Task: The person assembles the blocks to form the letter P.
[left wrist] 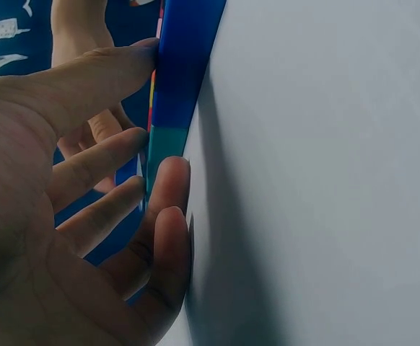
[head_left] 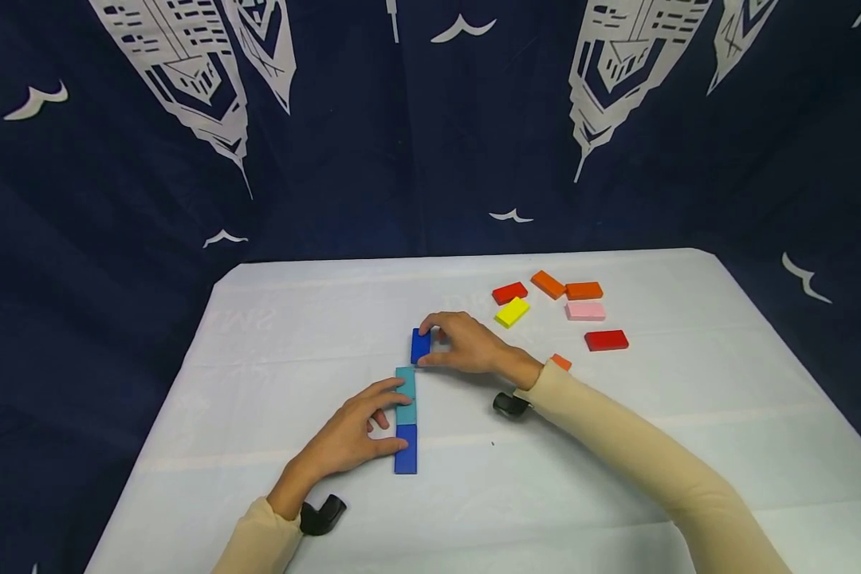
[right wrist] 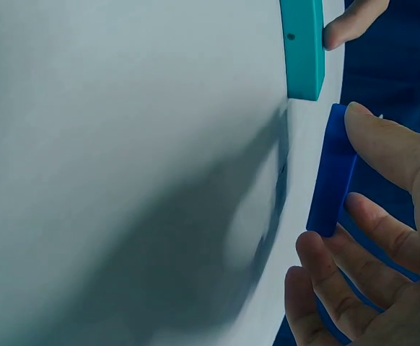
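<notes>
My right hand (head_left: 466, 344) pinches a small dark blue block (right wrist: 333, 171) lengthwise between thumb and fingertips. In the right wrist view this block is above the white cloth, apart from the end of a teal block (right wrist: 302, 54). Below it in the head view, a straight row runs toward me: a teal part (head_left: 406, 415), then a second dark blue block (head_left: 406, 462). My left hand (head_left: 347, 434) lies along the row's left side, thumb touching the lower blue block and fingertips at the teal part. Fingers hide some of the teal, so I cannot tell whether it is one block.
Right of centre lie loose blocks: a yellow block (head_left: 513, 312), a pink block (head_left: 584, 311), red blocks including one nearer block (head_left: 606, 340), and orange blocks including one at the back (head_left: 548, 285). My right forearm partly covers another orange block (head_left: 561, 362). A dark printed curtain (head_left: 416, 159) hangs behind.
</notes>
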Motion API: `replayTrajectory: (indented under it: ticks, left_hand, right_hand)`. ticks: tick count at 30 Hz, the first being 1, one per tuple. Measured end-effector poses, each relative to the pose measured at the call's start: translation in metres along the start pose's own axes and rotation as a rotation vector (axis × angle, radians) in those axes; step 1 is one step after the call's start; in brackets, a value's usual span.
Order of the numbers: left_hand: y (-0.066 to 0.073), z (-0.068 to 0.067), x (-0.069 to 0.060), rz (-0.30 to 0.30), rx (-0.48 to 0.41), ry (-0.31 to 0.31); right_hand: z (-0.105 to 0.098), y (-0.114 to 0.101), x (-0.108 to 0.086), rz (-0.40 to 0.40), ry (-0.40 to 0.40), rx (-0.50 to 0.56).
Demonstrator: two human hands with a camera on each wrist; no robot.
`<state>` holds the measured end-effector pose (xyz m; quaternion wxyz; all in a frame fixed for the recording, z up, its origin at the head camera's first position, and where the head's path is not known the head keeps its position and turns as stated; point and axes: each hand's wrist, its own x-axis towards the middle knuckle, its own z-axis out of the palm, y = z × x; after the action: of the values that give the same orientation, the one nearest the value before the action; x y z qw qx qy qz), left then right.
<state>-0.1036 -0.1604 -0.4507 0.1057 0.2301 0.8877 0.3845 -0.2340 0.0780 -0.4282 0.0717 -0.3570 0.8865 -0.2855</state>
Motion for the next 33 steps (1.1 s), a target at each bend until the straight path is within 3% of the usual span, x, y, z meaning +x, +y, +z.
replayTrajectory:
  ticks: [10, 33]
  left_hand:
    - [-0.001, 0.001, 0.001, 0.009, -0.013, -0.001]
    - [0.001, -0.002, 0.0, 0.013, -0.02, 0.002]
  right_hand:
    - [0.013, -0.004, 0.015, 0.022, -0.034, -0.019]
    - [0.022, -0.007, 0.017, 0.009, -0.043, -0.045]
